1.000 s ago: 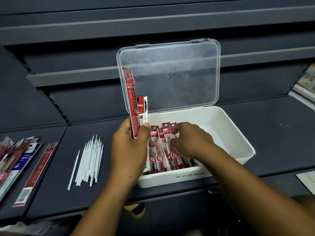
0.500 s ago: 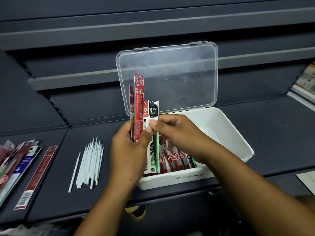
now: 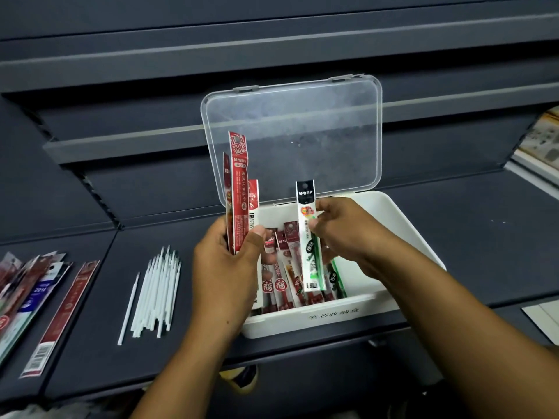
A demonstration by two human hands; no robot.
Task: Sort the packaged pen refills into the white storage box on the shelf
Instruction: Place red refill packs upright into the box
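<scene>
The white storage box (image 3: 402,219) stands on the dark shelf with its clear lid (image 3: 296,137) propped upright behind it. Several red refill packs (image 3: 279,279) lie in its left half. My left hand (image 3: 225,267) grips a bunch of upright red refill packs (image 3: 239,189) at the box's left edge. My right hand (image 3: 344,234) pinches one white and green refill pack with a black top (image 3: 307,228), held upright over the packs in the box.
Loose white refill tubes (image 3: 157,290) lie on the shelf left of the box. More flat refill packs (image 3: 36,300) are fanned out at the far left edge. Papers (image 3: 541,140) rest on the shelf at the right. The box's right half (image 3: 375,237) holds nothing.
My right hand has pulled the white and green pack out of the left hand's bunch and carried it right, over the box. The left hand has stayed put with the red packs.
</scene>
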